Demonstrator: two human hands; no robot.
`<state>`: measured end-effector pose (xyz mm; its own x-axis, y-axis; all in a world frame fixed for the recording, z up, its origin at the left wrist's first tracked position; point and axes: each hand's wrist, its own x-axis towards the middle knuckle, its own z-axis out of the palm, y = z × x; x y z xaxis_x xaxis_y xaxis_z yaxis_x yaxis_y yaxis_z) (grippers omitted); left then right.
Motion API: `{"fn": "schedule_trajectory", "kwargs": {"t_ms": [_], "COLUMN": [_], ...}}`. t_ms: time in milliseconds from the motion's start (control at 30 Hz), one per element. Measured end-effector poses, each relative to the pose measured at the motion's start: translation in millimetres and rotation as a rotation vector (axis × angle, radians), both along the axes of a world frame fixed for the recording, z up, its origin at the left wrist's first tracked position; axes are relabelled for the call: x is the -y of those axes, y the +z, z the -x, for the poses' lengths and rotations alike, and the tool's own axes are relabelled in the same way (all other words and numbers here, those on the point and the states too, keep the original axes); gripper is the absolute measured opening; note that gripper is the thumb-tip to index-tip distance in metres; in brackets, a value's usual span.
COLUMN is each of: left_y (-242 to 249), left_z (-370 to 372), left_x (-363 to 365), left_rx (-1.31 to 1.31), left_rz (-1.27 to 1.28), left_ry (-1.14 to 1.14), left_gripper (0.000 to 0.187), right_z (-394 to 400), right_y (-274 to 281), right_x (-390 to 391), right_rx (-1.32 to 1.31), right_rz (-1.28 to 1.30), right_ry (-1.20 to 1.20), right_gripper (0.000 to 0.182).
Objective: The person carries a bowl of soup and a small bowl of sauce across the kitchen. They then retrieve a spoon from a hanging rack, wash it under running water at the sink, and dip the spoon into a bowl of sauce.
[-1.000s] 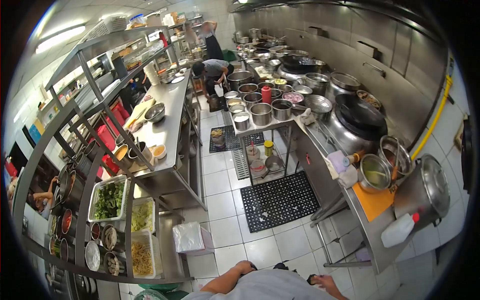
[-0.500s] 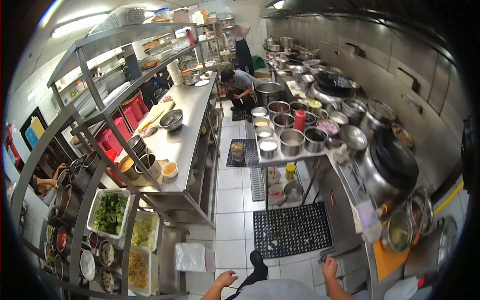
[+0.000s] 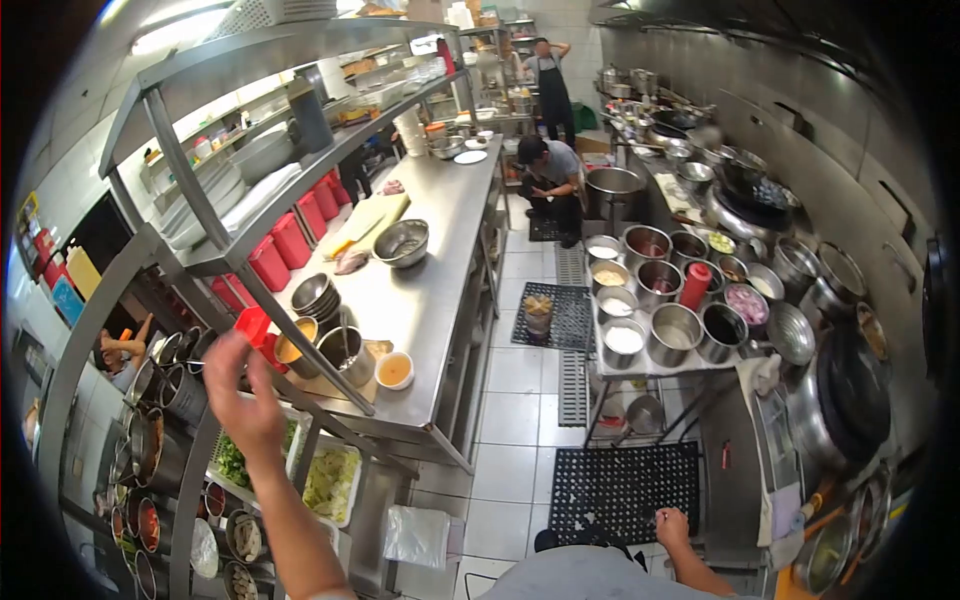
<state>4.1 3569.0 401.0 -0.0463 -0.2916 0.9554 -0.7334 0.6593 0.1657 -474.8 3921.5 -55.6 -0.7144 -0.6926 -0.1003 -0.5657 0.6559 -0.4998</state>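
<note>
My left hand [image 3: 245, 405] is raised at the left, fingers up and apart, with nothing in it. In this view it overlaps the metal rack post and the white basket of leafy greens [image 3: 232, 465]. A second white bin of chopped pale-green vegetable [image 3: 330, 485] lies just right of my forearm. Above the hand, a red container [image 3: 254, 324] and steel pots stand at the counter's end. My right hand [image 3: 672, 527] hangs low by my side, fingers curled closed with nothing showing in them. It is nearest the black rubber mat [image 3: 625, 490].
A long steel counter [image 3: 440, 240] runs along the left, with a bowl and cutting board on it. On the right, a table carries steel pots and a red squeeze bottle [image 3: 695, 285]. One person crouches [image 3: 552, 185] in the aisle; another stands [image 3: 552, 90] farther back.
My left hand has risen from low in front of me toward the rack at the left. The view has swung left, and my right hand remains low.
</note>
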Motion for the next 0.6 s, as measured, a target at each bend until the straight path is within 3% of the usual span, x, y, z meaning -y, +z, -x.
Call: {"fn": "schedule_trajectory", "kwargs": {"t_ms": [67, 100, 200, 233, 333, 367, 600], "left_y": [54.3, 72.1, 120.8, 130.0, 144.0, 145.2, 120.6], "left_z": [-1.5, -1.1, 1.6, 4.3, 6.7, 8.2, -26.0], "left_x": [26.9, 47.0, 101.9, 119.5, 167.7, 182.5, 296.6], "left_rx": [0.069, 0.022, 0.196, 0.249, 0.365, 0.385, 0.568], "left_rz": [0.118, 0.127, 0.181, 0.196, 0.139, 0.131, -0.127], "left_ry": [0.095, 0.045, 0.204, 0.237, 0.294, 0.311, 0.504], "left_gripper": [0.021, 0.022, 0.021, 0.021, 0.022, 0.022, 0.026], "right_z": [7.2, 12.4, 10.7, 20.7, 24.5, 21.2, -33.1], "right_y": [15.1, 20.4, 60.0, 55.8, 66.5, 85.8, 175.0], "right_x": [34.0, 51.6, 108.7, 125.5, 187.2, 210.0, 395.8], "right_rx": [0.138, 0.109, -0.02, 0.122, 0.769, 0.855, 1.043], "right_rz": [0.025, -0.047, -0.1, -0.041, 0.437, 0.484, 0.657], "right_ry": [-0.022, 0.002, 0.126, 0.141, 0.07, 0.093, 0.311], "right_gripper": [0.022, 0.021, 0.021, 0.023, 0.026, 0.028, 0.027]}}
